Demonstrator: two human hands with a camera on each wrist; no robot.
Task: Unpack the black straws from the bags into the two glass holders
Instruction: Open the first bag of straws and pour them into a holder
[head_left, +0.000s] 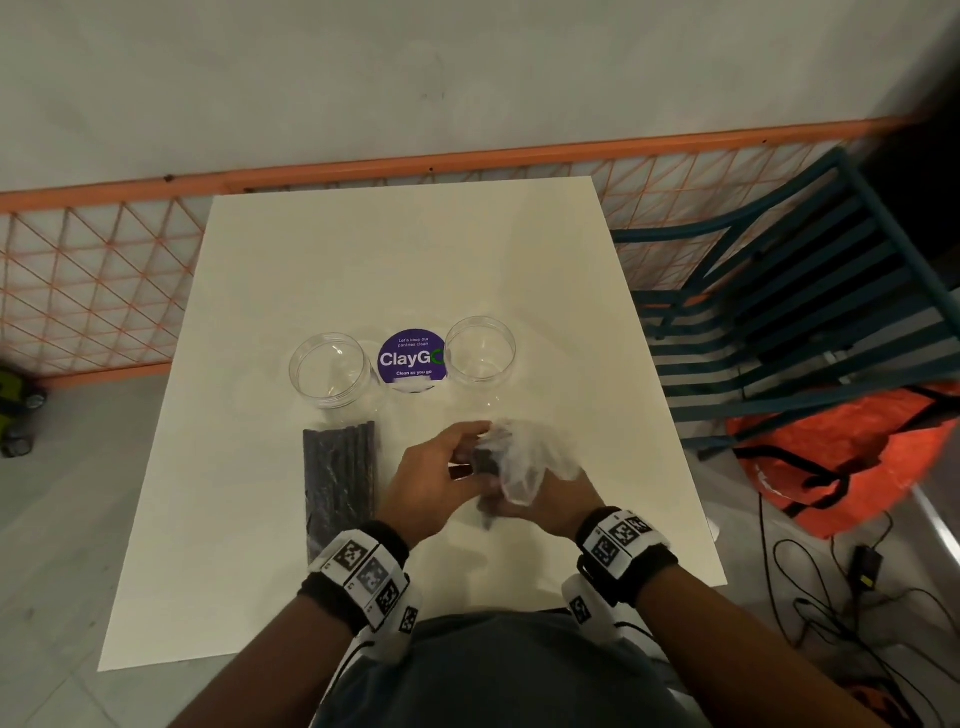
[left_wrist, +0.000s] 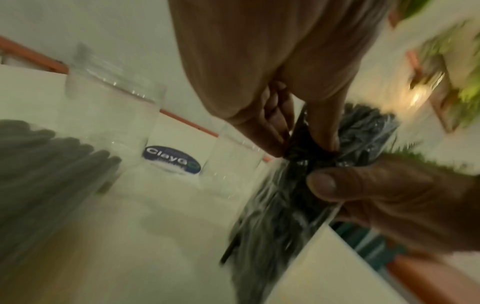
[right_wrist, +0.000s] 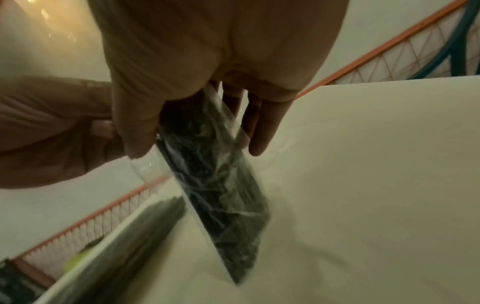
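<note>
- I use the round purple ClayGo sticker (head_left: 412, 357) on the square white table (head_left: 322, 260) as my marker for every place.
- My left hand (head_left: 428, 475) sits nearer to me than the sticker, and its fingertips (left_wrist: 275, 148) pinch the top end of a clear crinkly plastic bag full of black straws (head_left: 511, 467).
- My right hand (head_left: 553, 501) is nearer to me than the sticker too, a bit to the right, and it is wrapped around the same bag from below (thumb on one side, fingers on the other side).
- In the right wrist view the bag (right_wrist: 221, 185) slants down from my palm, and its low tip is close to the table; I cannot tell if it touches.
- The black straws (left_wrist: 298, 164) inside look packed tight, and the loose top of the bag puffs up above my hands.
- One clear round glass holder (head_left: 332, 371) stands just left of the sticker, and I see no straws in it.
- A second clear round glass holder (head_left: 480, 358) stands just right of the sticker, and it looks bare inside as well.
- A second long flat bag of black straws (head_left: 340, 480) lies on the table, nearer to me than the sticker and left of it, just below the left holder.
- Far right of the sticker, off the table, are a teal slatted chair (head_left: 789, 322) and an orange bag (head_left: 841, 457) on the floor.
</note>
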